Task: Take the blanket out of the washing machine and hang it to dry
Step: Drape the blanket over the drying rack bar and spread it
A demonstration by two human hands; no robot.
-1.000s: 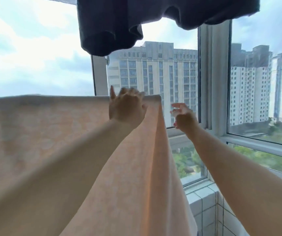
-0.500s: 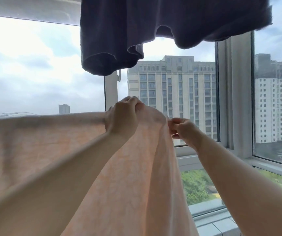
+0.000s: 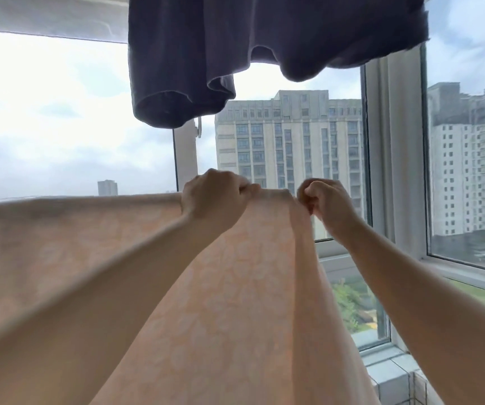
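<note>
A pale peach blanket (image 3: 229, 302) with a faint pattern hangs folded over a horizontal line hidden beneath it. It spreads from the left edge of the view to the middle. My left hand (image 3: 215, 197) is closed over its top fold near the right corner. My right hand (image 3: 321, 200) pinches the blanket's right edge just beside that corner. Both arms reach forward and up.
A dark grey garment (image 3: 235, 48) hangs overhead, just above my hands. Behind the blanket stand large windows with white frames (image 3: 393, 159) and tall buildings outside. A tiled ledge (image 3: 393, 372) runs under the window at lower right.
My right hand moved in from open air and closed on the blanket's edge. My left hand curled over the top fold. The view tilted upward.
</note>
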